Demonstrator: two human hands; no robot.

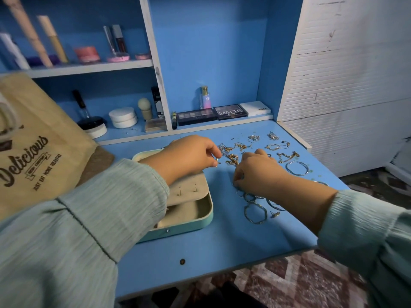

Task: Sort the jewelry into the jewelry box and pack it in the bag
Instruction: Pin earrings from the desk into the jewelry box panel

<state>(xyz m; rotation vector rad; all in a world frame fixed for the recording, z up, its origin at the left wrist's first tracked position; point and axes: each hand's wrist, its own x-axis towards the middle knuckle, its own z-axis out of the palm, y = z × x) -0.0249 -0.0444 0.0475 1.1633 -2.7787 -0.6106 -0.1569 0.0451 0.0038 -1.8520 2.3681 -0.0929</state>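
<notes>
Pinched a small silver earring (pixel 216 162) in left hand (pixel 191 155), just above the right edge of the open mint-green jewelry box with beige lining (pixel 195 221). Curled right hand (pixel 255 174) down onto tangled silver hoops (pixel 254 211); grip there unclear. Gold and silver chains (pixel 232 157) scattered over blue tabletop (pixel 222 252). Tan printed paper bag (pixel 37 150) standing at left.
</notes>
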